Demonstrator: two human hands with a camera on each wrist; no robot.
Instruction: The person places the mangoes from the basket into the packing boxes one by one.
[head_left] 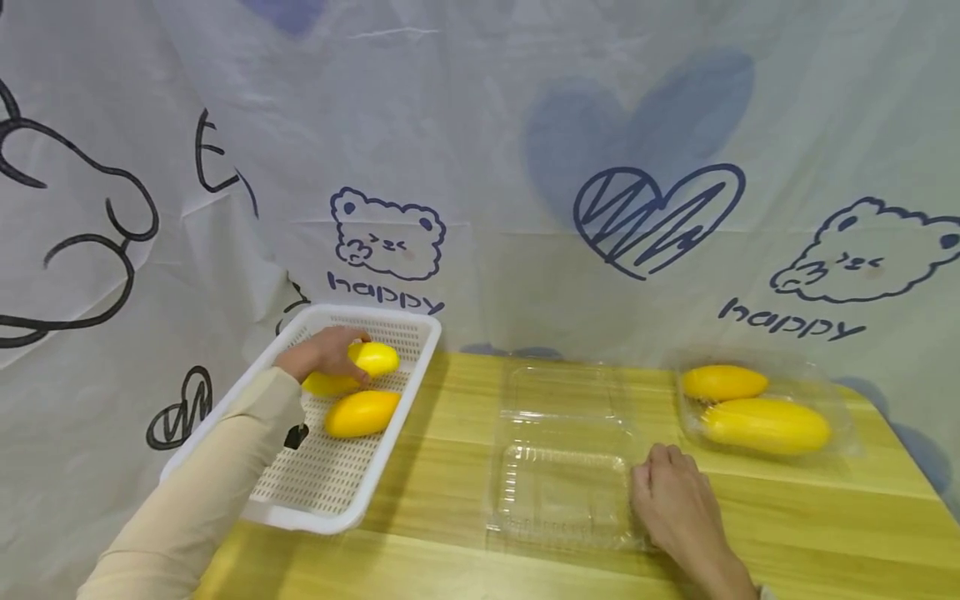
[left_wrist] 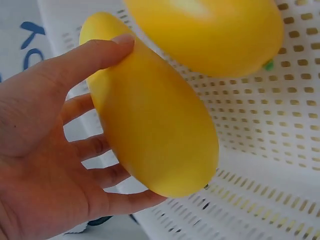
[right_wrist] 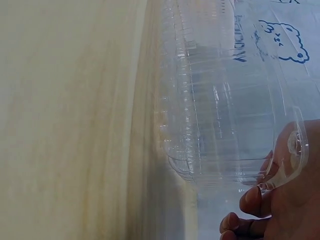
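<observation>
My left hand (head_left: 324,350) grips a smooth yellow oblong fruit (left_wrist: 160,125) inside the white perforated basket (head_left: 431,333). In the left wrist view its thumb lies across the narrower end while the other fingers curl beneath. A second, more orange-yellow fruit (head_left: 363,414) rests beside it in the basket. Right of the basket, a clear plastic clamshell box (head_left: 562,483) lies on the table with its lid folded back. At its right edge is my right hand (head_left: 675,500); the right wrist view has thumb and fingers pinching the tab (right_wrist: 297,145) at the rim.
Another clear box (head_left: 847,433) stands at the back right, containing two yellow fruits (head_left: 765,425). A white printed cloth (head_left: 510,275) hangs behind the wooden table (head_left: 442,542) and along its left side.
</observation>
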